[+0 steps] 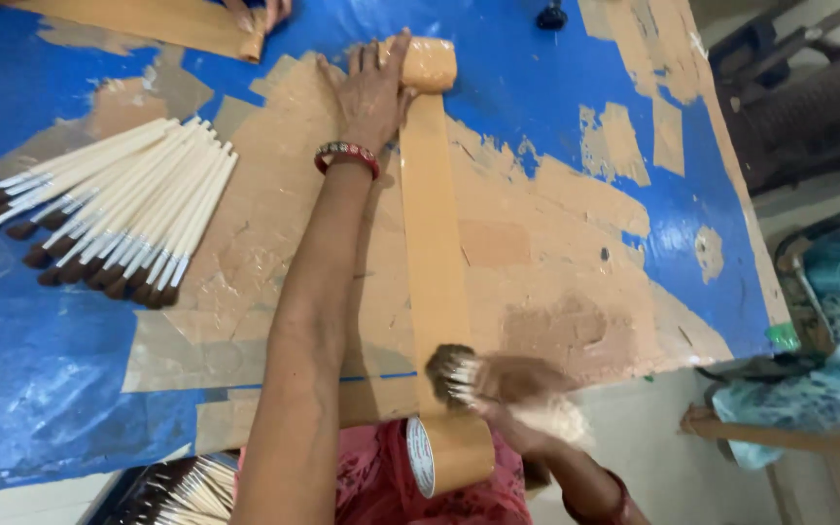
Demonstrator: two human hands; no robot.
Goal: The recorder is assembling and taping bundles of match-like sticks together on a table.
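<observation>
A long strip of brown tape point(432, 243) runs up the middle of the blue-covered table point(41, 379). My left hand point(371, 89) lies flat at the strip's far end, fingers apart and thumb against the folded tape end point(430, 64). My right hand point(517, 403), blurred, is closed on a small bundle of brushes point(451, 371) with dark bristle heads, over the near end of the strip. The tape roll point(449, 453) sits just below that hand at the table's near edge.
A fan of white-handled brushes point(114, 209) lies at the left. More brushes point(192, 491) sit in a dark container at the bottom. Another person's hand point(266, 14) holds a second tape strip at the top. A person in teal point(799, 399) is at the right.
</observation>
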